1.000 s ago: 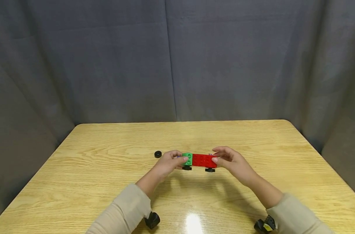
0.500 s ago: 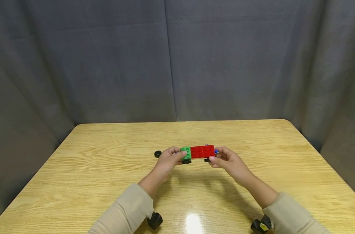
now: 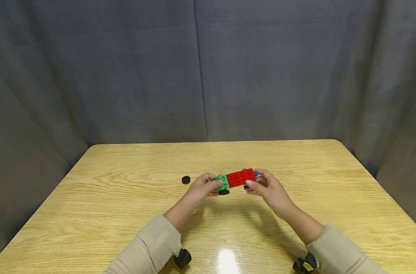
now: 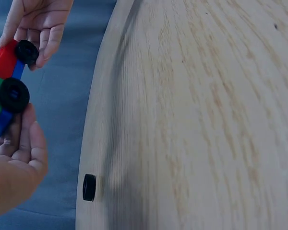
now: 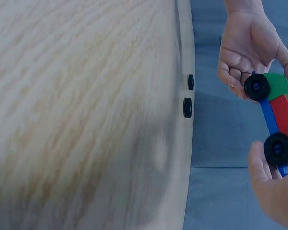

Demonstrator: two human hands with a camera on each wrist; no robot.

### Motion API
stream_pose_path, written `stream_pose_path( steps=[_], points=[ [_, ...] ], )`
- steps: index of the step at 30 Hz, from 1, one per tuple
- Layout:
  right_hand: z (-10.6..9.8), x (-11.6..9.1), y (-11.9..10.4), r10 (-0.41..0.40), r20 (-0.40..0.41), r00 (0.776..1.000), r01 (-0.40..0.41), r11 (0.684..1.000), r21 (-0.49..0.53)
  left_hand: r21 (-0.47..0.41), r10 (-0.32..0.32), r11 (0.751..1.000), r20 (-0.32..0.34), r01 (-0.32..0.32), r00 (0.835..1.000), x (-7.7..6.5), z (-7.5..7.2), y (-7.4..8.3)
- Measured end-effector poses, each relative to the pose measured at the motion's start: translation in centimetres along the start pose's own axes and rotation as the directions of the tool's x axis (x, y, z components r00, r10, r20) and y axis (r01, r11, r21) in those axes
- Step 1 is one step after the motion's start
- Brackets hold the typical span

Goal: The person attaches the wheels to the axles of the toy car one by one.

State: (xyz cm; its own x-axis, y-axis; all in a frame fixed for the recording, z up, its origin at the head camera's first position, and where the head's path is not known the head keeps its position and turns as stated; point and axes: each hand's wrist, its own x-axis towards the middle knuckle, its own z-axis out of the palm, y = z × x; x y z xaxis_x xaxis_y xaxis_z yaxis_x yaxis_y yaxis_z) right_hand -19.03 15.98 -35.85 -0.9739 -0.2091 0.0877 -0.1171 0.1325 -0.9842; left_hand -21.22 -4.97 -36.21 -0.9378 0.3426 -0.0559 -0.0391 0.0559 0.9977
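Before a dark grey curtain [image 3: 125,76] and over a wood-grain surface [image 3: 91,205], a person holds a brick-built toy vehicle [image 3: 238,178] in both hands.

Beige sleeves [image 3: 153,241] reach in from the near edge; the left hand [image 3: 198,191] has its grip clamped on the vehicle's green end, thumb on top, while the right hand [image 3: 272,193] has its grip clamped on the red end, thumb at the near corner. The vehicle is raised off the surface between them, tilted in the head view with its red brick [image 5: 284,117] slanting upward to the right. A blue base [image 5: 270,116] runs beneath this and the green brick [image 3: 225,182], with black wheels [image 5: 278,149] along its side. The right wrist view shows two loose black discs [image 5: 187,108] near the surface's far edge, just beside each other.
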Motion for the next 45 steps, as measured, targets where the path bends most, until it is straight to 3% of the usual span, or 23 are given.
stream_pose_path(
  steps=[6, 12, 22, 29, 36, 45],
  points=[
    [0.2, 0.2, -0.1, -0.020, -0.045, 0.999, 0.024, 0.995, 0.094, 0.009, -0.028, 1.000, 0.050, 0.028, 0.998, 0.2, 0.0, -0.5],
    [0.4, 0.3, -0.2, 0.009, -0.089, 0.996, 0.005, 0.988, 0.155, 0.042, -0.035, 0.999, 0.098, 0.031, 0.995, 0.2, -0.1, -0.9],
    [0.5, 0.7, -0.3, 0.035, -0.080, 0.996, -0.018, 0.977, 0.210, 0.073, -0.045, 0.997, 0.175, 0.033, 0.984, 0.0, 0.4, -0.7],
    [0.4, 0.9, 0.0, 0.046, -0.074, 0.996, -0.024, 0.961, 0.277, 0.102, -0.055, 0.994, 0.184, 0.037, 0.981, 0.4, 0.9, -1.3],
    [0.6, 1.0, 0.3, 0.018, -0.109, 0.994, 0.023, 0.934, 0.357, 0.133, -0.078, 0.990, 0.194, 0.052, 0.978, 0.4, 1.3, -1.3],
    [0.5, 0.9, 0.3, 0.007, -0.128, 0.992, 0.034, 0.949, 0.313, 0.152, -0.105, 0.985, 0.188, 0.077, 0.977, 0.3, 0.7, -1.6]
  ],
)
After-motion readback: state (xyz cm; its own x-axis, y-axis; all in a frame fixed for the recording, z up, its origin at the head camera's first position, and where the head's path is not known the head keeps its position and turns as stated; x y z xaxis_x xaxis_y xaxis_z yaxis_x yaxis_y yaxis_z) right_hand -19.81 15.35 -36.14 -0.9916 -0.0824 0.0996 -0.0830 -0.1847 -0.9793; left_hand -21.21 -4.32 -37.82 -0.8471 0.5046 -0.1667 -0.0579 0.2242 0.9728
